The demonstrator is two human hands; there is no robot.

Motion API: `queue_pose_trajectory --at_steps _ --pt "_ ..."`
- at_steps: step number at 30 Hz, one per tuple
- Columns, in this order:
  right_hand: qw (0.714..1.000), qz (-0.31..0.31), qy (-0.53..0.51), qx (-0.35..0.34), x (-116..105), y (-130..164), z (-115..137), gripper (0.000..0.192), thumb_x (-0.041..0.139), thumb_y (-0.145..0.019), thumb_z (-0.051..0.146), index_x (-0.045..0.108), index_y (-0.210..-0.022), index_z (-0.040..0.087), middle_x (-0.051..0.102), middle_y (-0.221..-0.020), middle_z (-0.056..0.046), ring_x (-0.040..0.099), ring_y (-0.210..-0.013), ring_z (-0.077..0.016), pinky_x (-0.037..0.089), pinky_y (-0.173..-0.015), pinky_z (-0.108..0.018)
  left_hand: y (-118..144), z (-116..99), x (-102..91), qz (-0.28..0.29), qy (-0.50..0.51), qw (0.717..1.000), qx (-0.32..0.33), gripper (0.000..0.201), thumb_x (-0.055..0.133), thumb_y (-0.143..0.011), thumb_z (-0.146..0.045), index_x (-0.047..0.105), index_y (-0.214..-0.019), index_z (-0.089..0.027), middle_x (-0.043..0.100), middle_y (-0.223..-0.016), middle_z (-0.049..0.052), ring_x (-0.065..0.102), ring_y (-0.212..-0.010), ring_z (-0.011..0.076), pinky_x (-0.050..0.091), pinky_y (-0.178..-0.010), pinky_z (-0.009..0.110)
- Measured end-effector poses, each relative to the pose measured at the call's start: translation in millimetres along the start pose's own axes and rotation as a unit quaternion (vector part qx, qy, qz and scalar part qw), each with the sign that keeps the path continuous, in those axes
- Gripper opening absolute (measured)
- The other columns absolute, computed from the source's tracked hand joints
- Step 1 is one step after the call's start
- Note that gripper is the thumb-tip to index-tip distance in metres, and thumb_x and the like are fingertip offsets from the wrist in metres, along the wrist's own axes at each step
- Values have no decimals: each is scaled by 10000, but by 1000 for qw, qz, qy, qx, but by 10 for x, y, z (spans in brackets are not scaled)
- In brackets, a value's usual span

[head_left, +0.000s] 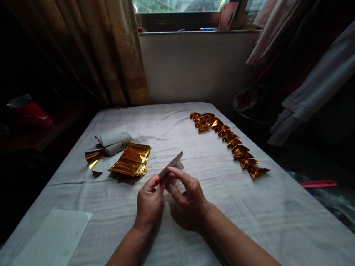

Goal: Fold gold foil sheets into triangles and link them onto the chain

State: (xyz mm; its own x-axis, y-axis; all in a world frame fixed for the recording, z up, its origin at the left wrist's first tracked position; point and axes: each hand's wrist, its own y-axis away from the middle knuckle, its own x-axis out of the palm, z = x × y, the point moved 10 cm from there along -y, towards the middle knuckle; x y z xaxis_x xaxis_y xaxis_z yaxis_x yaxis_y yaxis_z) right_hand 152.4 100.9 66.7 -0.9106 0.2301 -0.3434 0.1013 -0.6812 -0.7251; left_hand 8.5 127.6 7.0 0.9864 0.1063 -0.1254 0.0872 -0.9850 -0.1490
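Just above the middle of the cloth-covered table [224, 229], both hands hold a partly folded sheet of paper [174, 163], its pale side showing. My left hand [149, 200] pinches its lower left end. My right hand [188, 194] grips it from the right, thumb and fingers bent around the fold. Left of the hands lies a stack of gold foil paper sheets [131, 159]. A row of folded gold foil pieces [228, 138] runs along the table's right side.
Behind the foil stack lies a crumpled pale wrapper [113, 139], with a gold foil strip [94, 159] beside it. A white sheet [45, 254] lies at the front left. Hanging clothes [319, 77] are at the right, a curtain [106, 48] at the back left.
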Motion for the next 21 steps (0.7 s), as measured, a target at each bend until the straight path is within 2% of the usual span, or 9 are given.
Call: queue_pose_trajectory --at_steps 2,4,5,8,10,12,14,18,21 --pt "997 -27 70 -17 -115 -34 3 555 584 -873 151 452 -1401 260 708 -1047 -58 685 -936 -193 569 -831 -332 -29 -74 -133 -32 -67 996 58 235 618 -858 -380 739 -912 -187 751 -888 52 691 -786 187 543 -672 263" --pt "981 -62 181 -32 -263 -68 9 579 585 -877 179 425 -1429 246 654 -1182 -115 628 -1106 -246 520 -931 -412 -26 -199 -231 -60 -120 982 134 178 598 -866 -302 743 -909 -209 754 -965 51 698 -883 199 556 -747 284" --pt "969 -66 237 -38 -307 -84 7 578 592 -875 195 433 -1428 242 606 -1267 -142 577 -1195 -276 478 -978 -452 -18 -255 -234 -55 -138 974 168 178 582 -873 -259 744 -936 -220 754 -989 46 697 -924 199 557 -802 298" --pt "943 -7 327 -63 -282 -114 -29 486 643 -862 244 549 -1340 258 479 -1443 -155 428 -1357 -318 360 -1066 -491 21 -393 -200 -38 -168 954 247 232 549 -886 -169 737 -1002 -238 754 -1006 38 694 -966 188 545 -899 326" --pt "937 38 337 -89 -218 -103 -29 337 659 -867 272 649 -1203 291 496 -1455 -112 407 -1374 -301 311 -1091 -477 45 -460 -145 -19 -187 941 283 246 541 -894 -154 734 -1018 -240 754 -993 41 694 -946 183 551 -884 327" --pt "935 61 332 -110 -188 -88 -5 162 645 -893 282 705 -1040 311 597 -1369 -52 447 -1345 -266 282 -1105 -457 57 -507 -76 6 -213 927 308 253 533 -905 -155 737 -1024 -245 753 -977 44 690 -924 182 554 -852 326" --pt "935 69 325 -122 -188 -77 30 114 610 -924 259 714 -940 305 680 -1253 -9 496 -1302 -238 275 -1110 -443 57 -534 -27 25 -242 914 324 253 537 -909 -163 739 -1033 -251 750 -980 50 685 -925 187 551 -848 335" --pt "935 86 313 -142 -193 -6 81 152 581 -942 206 712 -963 279 715 -1188 -17 561 -1223 -223 342 -1067 -430 53 -560 -20 24 -279 894 350 257 551 -913 -173 731 -1075 -259 734 -1069 70 669 -1000 199 545 -898 356" --pt "932 137 310 -130 -128 116 22 154 610 -917 188 708 -1010 261 716 -1179 -46 613 -1119 -227 406 -997 -424 78 -512 34 67 -288 888 351 301 528 -907 -139 718 -1110 -253 723 -1105 79 671 -1017 196 562 -884 343"
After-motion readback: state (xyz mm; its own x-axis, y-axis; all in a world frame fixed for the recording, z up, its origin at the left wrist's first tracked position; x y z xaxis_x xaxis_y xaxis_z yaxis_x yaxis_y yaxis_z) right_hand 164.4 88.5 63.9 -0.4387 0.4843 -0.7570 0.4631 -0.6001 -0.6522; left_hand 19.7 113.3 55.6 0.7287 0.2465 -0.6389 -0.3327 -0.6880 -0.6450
